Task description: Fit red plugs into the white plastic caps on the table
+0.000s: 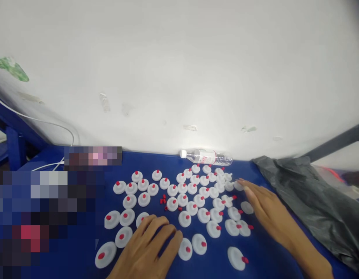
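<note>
**Two hands among white caps on a blue table**

The white caps with red tips (182, 199) lie spread over the blue table (266, 255), just in front of a water bottle (207, 156) lying on its side. The left hand (150, 248) rests palm down at the near edge of the caps, fingers loosely curled and gripping nothing visible. The right hand (262, 209) lies flat and open to the right of the caps, fingertips touching a cap near the bottle. A grey plastic bag (310, 201) sits right of the bottle. A few loose red bits (163, 201) lie among the caps.
</note>
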### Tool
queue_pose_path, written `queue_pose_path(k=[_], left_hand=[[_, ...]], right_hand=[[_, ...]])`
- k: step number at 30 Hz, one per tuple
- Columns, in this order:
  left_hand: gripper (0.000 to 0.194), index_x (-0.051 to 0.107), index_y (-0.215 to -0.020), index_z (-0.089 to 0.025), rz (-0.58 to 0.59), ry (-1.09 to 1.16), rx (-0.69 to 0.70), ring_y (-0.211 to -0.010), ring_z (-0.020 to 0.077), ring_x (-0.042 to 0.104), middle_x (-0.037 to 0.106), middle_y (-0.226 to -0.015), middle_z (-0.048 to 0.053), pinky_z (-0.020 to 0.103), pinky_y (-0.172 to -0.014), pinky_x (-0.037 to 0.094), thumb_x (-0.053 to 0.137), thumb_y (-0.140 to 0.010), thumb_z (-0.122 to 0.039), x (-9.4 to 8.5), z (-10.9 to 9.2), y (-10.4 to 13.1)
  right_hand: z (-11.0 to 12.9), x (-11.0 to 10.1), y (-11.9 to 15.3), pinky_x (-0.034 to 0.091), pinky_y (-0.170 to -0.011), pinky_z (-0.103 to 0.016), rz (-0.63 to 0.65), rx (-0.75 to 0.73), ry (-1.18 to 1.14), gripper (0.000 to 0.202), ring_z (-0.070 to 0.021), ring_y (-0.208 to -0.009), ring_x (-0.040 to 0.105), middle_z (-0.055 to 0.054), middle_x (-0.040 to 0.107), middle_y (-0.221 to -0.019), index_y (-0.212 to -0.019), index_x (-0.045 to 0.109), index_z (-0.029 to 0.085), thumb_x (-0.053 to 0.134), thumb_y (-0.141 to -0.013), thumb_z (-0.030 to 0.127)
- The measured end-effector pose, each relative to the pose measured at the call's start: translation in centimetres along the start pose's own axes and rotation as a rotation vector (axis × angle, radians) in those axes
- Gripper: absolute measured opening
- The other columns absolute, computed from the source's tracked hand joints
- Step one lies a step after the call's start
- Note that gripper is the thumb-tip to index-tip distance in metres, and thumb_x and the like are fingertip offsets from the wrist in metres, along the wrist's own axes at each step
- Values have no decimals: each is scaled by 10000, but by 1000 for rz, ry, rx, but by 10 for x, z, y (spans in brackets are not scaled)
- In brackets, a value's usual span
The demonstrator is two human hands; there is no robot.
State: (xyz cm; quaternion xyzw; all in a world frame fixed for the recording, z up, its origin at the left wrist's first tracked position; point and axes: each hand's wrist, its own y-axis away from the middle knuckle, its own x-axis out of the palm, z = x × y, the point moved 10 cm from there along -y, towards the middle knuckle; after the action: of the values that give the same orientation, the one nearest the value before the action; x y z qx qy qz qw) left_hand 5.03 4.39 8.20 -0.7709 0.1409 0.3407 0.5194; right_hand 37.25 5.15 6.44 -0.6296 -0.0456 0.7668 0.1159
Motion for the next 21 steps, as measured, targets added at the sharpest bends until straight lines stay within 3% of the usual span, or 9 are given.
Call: queue_pose_path(k=[3,5,6,9,12,15,21], left_hand=[[279,720,-1104,-157,-4,51,-15,-1027,212,645,760,-1031,44,374,-1014,437,512,-964,-35,-4,2,0],[288,704,-1137,-148,-3,100,-37,-1097,200,646,765,-1099,39,368,-1066,419,537,-953,-2,-6,4,0],[285,700,-1137,-140,-25,128,-40,-1123,195,642,766,-1114,41,364,-1080,411,543,-950,8,-9,5,0],[248,696,-1087,-130,-71,241,-48,-1107,188,643,766,-1080,60,337,-1000,469,567,-937,20,-14,6,-4],[213,688,-1048,-145,-113,377,-163,-996,174,651,740,-1017,72,310,-849,530,577,-941,1,-13,17,-8],[205,685,-1047,-159,-133,453,-209,-936,163,659,741,-961,56,307,-817,549,584,-947,-12,-9,21,-9],[152,690,-1013,-175,-138,417,-180,-932,169,684,767,-869,23,306,-829,550,571,-991,-84,-9,16,-10]], right_hand=[[23,-37,5,568,-997,-468,-220,-26,-28,403,-273,-1206,662,-53,696,-1308,-1318,620,280,425,-1038,493],[51,-53,9,620,-851,-313,-276,-70,-92,287,-221,-1174,670,-47,688,-1276,-1254,634,289,505,-1027,407],[74,-57,12,612,-848,-268,-272,-170,-117,251,-194,-1170,667,-46,691,-1250,-1242,631,284,512,-1029,344],[151,-43,21,554,-979,-234,-107,-518,-185,236,-140,-1168,665,-52,708,-1225,-1250,599,240,509,-1033,218],[198,-29,29,553,-1002,-252,-70,-685,-265,193,-134,-1101,695,-48,755,-1141,-1221,577,196,517,-1038,202],[211,-20,33,583,-955,-253,-83,-697,-318,164,-140,-1061,711,-58,768,-1119,-1196,562,186,520,-1039,211],[208,-16,37,602,-911,-236,-89,-705,-325,156,-144,-1015,728,-60,775,-1141,-1184,562,197,469,-1059,209]])
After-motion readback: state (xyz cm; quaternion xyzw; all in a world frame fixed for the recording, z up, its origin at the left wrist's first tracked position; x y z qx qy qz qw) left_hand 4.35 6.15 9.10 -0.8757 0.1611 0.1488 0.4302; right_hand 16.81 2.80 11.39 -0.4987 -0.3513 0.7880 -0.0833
